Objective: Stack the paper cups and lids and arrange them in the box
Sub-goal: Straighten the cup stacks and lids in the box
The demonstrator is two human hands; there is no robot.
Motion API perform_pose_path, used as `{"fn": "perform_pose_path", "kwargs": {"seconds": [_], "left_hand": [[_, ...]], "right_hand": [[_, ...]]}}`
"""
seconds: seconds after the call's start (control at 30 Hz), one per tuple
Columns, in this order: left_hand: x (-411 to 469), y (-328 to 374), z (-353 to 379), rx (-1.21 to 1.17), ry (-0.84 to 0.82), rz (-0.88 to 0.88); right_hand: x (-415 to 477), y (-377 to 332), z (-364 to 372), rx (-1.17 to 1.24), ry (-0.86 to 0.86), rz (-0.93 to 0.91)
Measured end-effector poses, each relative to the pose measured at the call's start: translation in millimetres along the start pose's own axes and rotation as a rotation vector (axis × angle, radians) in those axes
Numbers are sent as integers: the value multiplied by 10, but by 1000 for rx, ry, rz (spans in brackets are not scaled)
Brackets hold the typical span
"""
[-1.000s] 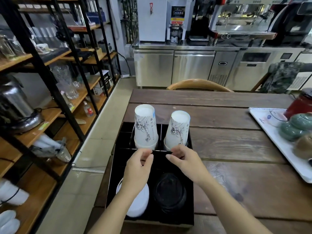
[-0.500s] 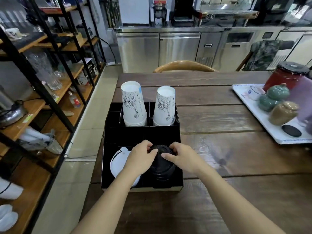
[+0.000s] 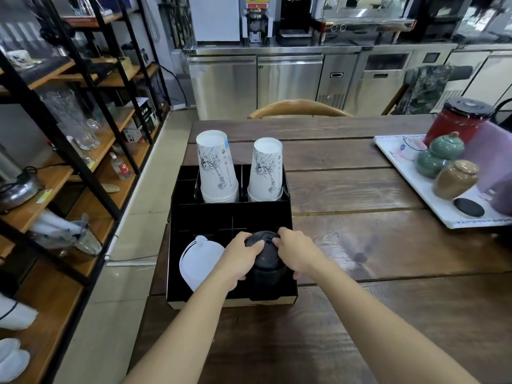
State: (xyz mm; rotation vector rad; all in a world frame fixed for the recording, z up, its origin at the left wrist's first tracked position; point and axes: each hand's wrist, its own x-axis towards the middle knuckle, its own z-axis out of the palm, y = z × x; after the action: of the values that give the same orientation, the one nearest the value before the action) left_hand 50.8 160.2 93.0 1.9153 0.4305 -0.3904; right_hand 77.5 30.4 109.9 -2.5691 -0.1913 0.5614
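Head view: nearest the person, the left hand (image 3: 240, 252) and the right hand (image 3: 296, 252) are closed on either side of a stack of black lids (image 3: 265, 256), fingertips resting on the top lid. The stack stands in the box (image 3: 230, 217), in the near compartment on the right. Just left of the left hand, in the neighbouring near compartment, lies a stack of white lids (image 3: 200, 259), leaning somewhat.

The black lids look like thin moulded plastic: light, smooth and a little springy, so the stack would likely slide apart or tip if squeezed at the top alone. Holding low on both sides, with one finger steadying the top, looks the safer hold.

Beyond the hands, two stacks of paper cups (image 3: 217, 170) stand upside down in the far compartments, side by side and apart. They are light and would dent easily.

Far to the right of the right hand, a white tray (image 3: 410, 187) holds small jars (image 3: 455, 178) on the wooden table (image 3: 360, 245).
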Motion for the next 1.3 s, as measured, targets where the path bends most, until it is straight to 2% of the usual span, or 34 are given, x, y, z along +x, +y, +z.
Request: {"fn": "perform_pose_path", "kwargs": {"seconds": [0.17,0.4,0.47,0.57,0.63,0.7,0.8,0.87,0.97,1.13,1.3], "left_hand": [[28,-42,4,220,61,76],[40,-98,44,362,177,127],[20,-99,27,374,213,147],[-59,-52,-51,294,288,223],[-128,-24,-159,199,360,304],[-179,-50,-318,139,469,325],[-155,-240,-560,91,629,219],[-124,-398,-650,59,661,102],[-116,-573,-688,59,627,-45],[-114,-711,-656,57,487,-177],[-138,-705,-625,30,444,-130]], "right_hand": [[103,30,53,-79,-27,4],[137,83,149,-192,15,-54],[120,62,172,-271,84,-90],[68,4,149,-375,281,-198],[63,-38,118,-325,393,-279],[81,-96,107,-229,429,-350],[102,-224,162,-167,356,-415],[130,-308,220,-172,306,-451],[190,-420,303,-204,213,-483],[280,-556,441,-342,92,-517],[290,-600,487,-438,0,-521]]}}
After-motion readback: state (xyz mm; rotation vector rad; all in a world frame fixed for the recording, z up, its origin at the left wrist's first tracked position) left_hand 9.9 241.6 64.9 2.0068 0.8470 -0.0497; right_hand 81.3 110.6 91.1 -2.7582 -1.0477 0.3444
